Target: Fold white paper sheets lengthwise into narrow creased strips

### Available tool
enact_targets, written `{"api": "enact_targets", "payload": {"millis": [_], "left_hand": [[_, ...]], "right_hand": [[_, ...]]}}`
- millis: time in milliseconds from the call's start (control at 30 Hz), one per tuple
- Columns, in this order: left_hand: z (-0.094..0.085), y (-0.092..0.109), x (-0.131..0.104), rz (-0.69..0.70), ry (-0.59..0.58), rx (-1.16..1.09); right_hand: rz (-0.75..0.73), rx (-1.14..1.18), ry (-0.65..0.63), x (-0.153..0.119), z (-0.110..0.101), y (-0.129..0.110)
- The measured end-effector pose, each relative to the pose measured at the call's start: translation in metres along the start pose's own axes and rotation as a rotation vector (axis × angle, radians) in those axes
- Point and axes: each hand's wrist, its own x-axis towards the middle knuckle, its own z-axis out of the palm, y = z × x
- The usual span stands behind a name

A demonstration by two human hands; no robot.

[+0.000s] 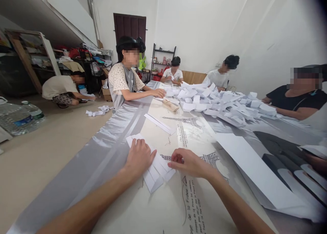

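A folded white sheet of paper (153, 179) with several creases lies on the table in front of me. My left hand (140, 155) rests on its upper left part, fingers laid over it and thumb apart, pressing it against the tabletop. At the right edge of the same sheet, my right hand (187, 161) has its fingers curled, with thumb and forefinger pinched at the paper's edge. The other fingertips are partly hidden. Beyond my hands lies a narrow folded paper strip (158, 124).
A large heap of folded white papers (219, 101) covers the table's far right. Near it sits a small wooden block-like object (170, 105). Large white sheets (255, 166) lie at right. Several people sit around the table; another person (62, 89) crouches by papers on the floor.
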Motion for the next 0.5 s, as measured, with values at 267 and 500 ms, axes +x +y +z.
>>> {"api": "enact_targets", "payload": {"millis": [267,500], "left_hand": [[-0.008,-0.003,0.004,-0.012,0.003,0.331],[-0.011,-0.007,0.003,0.406,0.048,-0.065]], "right_hand": [[0.075,0.101,-0.091,0.009,0.003,0.008],[0.017,0.148,0.007,0.014,0.022,0.014]]}}
